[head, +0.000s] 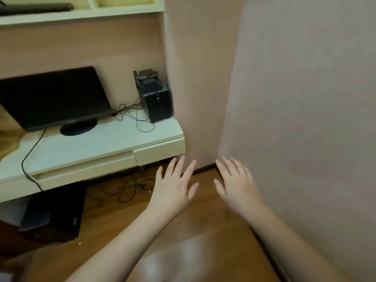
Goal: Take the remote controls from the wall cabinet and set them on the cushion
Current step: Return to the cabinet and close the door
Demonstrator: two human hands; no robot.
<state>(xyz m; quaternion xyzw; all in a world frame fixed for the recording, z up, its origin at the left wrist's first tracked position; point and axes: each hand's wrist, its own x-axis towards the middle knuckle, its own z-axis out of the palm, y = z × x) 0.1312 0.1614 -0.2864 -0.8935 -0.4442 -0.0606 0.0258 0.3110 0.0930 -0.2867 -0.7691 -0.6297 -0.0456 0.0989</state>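
My left hand and my right hand are stretched out side by side over the wooden floor, palms down, fingers spread, holding nothing. The pale wall cabinet hangs at the top left, with a long dark object lying on its shelf; I cannot tell if it is a remote control. No cushion is in view.
A white desk with drawers stands to the left, carrying a black monitor, a black speaker and loose cables. A dark box sits under the desk. A pink wall corner rises straight ahead and to the right.
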